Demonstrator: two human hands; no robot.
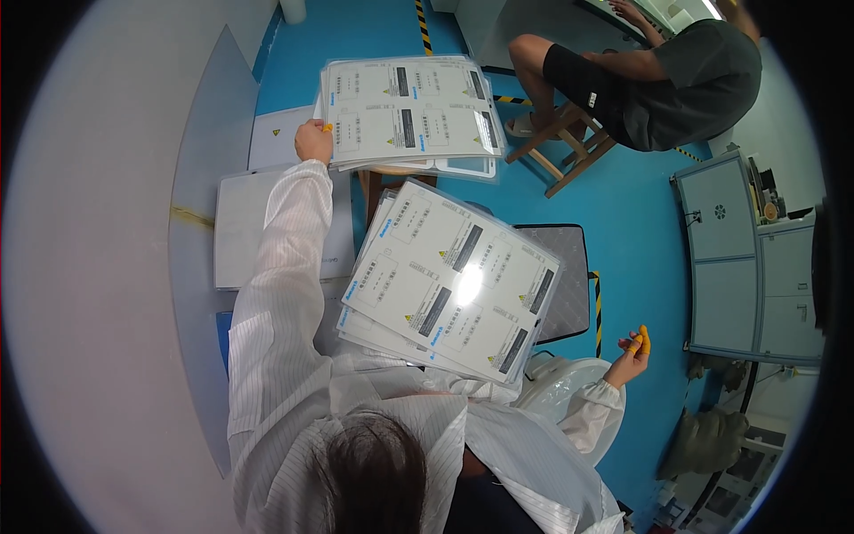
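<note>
My left hand (313,141), an orange cot on one fingertip, is stretched forward and grips the left edge of a stack of clear-sleeved white label sheets (414,111), held up flat. A second, bigger stack of the same label sheets (449,280) lies tilted across my lap. Off to the right, my right hand (633,345) is raised over the blue floor with its fingers apart; it holds nothing and has orange cots on its fingertips. Both arms are in white striped coat sleeves.
A white table (107,267) curves along the left with white sheets (240,222) on it. Another person (658,80) sits on a wooden stool (569,142) at the top right. A grey cabinet (725,240) stands at the right, and a dark padded seat (569,267) lies beyond my lap.
</note>
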